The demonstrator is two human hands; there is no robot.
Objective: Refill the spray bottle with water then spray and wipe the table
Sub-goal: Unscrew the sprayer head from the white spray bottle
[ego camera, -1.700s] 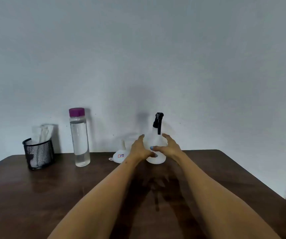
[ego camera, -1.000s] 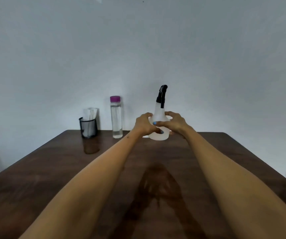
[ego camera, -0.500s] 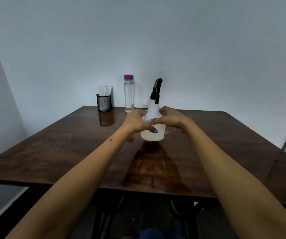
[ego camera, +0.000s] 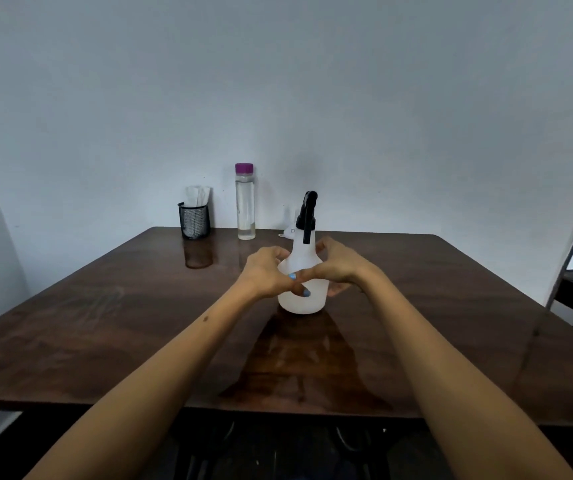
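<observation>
Mid-table (ego camera: pixel 105 323), well inside every edge: spray bottle (ego camera: pixel 300 292) upright, clasped by left hand (ego camera: pixel 264 273) and right hand (ego camera: pixel 338 268).

two bottles (ego camera: pixel 301 271) (ego camera: pixel 245 202), one mesh cup (ego camera: pixel 194 221), one funnel (ego camera: pixel 290 230).

Worktop (ego camera: pixel 105 306) showing dark wood grain, glossy, reflecting. Spray bottle (ego camera: pixel 300 299) looking frosted white plastic, black plastic trigger head. Water bottle (ego camera: pixel 245 209) appearing clear, smooth. Pen holder (ego camera: pixel 194 221) showing black mesh.
</observation>
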